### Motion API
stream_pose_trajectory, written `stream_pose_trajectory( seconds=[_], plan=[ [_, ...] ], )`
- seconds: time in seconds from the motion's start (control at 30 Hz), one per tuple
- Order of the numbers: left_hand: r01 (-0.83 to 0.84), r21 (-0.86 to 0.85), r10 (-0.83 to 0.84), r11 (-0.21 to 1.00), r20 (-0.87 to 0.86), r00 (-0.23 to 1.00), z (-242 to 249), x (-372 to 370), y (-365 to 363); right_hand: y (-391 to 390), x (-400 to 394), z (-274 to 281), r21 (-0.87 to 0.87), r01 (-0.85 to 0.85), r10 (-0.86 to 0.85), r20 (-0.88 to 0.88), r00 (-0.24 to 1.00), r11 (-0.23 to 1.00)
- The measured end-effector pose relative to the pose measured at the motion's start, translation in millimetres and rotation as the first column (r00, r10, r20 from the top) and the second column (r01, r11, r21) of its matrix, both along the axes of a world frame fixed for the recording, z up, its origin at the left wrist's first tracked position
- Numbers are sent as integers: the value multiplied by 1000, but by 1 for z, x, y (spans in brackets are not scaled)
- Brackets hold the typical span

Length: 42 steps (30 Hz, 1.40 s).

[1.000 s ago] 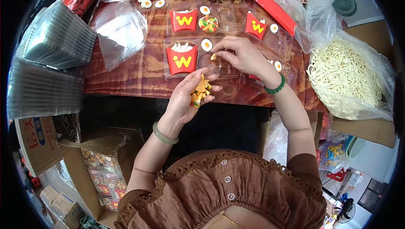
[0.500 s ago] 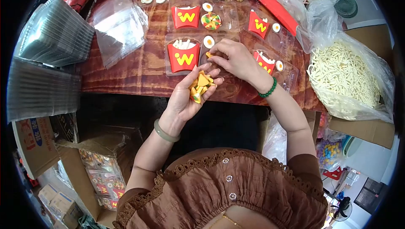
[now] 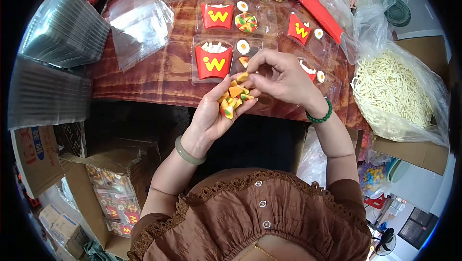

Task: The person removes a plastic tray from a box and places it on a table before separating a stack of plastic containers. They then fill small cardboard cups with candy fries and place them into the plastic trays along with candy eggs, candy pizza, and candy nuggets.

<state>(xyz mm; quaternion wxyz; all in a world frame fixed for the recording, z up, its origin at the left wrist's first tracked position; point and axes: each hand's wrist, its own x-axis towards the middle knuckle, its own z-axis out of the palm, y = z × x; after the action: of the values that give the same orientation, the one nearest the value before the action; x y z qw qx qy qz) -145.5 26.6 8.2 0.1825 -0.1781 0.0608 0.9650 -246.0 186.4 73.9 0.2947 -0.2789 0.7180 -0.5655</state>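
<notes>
Near, the left hand is cupped loosely around wedges — best kept level, so that none slide off. The right hand has thumb and forefinger at the topmost wedge; whether it grips is unclear. A light pinch by the edges suits such small, smooth, rubbery-looking pieces. Beyond, one wedge sits in the clear tray's round well, beside a glossy red carton; farther, wedges form a disc.

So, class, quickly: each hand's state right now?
Left hand: cupped open, holding small wedges.
Right hand: fingers curled beside them; whether gripping one cannot be told.
</notes>
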Motion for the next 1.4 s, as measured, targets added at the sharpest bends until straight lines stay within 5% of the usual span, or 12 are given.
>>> stream_pose_trajectory(
  seconds=[0.07,0.13,0.27,0.43,0.7,0.77,0.83,0.97,1.03,1.1,1.27,1.4],
  plan=[
    [35,36,-35,999,-7,999,2,2,-4,-2,-7,-2,11,23,-22,-98,995,1000],
    [40,99,-40,994,-4,999,-6,5,-6,-4,-17,-24,29,19,1,-577,817,999],
    [-8,219,-5,976,58,998,-9,5,-5,-5,-21,-52,147,-22,134,-818,559,989],
    [-42,257,31,965,44,999,-14,3,-7,-3,-13,-60,83,-8,72,-799,597,996],
    [-102,243,88,965,65,994,-9,5,-3,2,-14,-41,16,124,-93,-567,819,992],
    [-131,170,119,977,81,990,-6,4,-2,9,-6,-21,-2,-118,106,-429,897,993],
    [-113,216,105,970,47,993,-13,5,-2,11,1,-17,6,-160,149,-413,899,987],
    [-75,294,90,953,-40,995,-16,4,0,9,6,-8,183,-231,294,-647,703,955],
    [-84,185,90,979,-26,996,-8,5,-1,9,11,-11,102,-124,156,-437,886,987],
    [-90,79,92,993,-15,996,-2,7,-2,8,13,-7,-94,79,-73,63,995,992],
    [-146,-58,148,988,40,988,-1,12,-7,9,5,-22,115,86,-99,111,989,990],
    [-173,-92,177,981,41,983,-6,12,-6,-5,7,-40,140,226,-185,-258,948,964]
  ],
)
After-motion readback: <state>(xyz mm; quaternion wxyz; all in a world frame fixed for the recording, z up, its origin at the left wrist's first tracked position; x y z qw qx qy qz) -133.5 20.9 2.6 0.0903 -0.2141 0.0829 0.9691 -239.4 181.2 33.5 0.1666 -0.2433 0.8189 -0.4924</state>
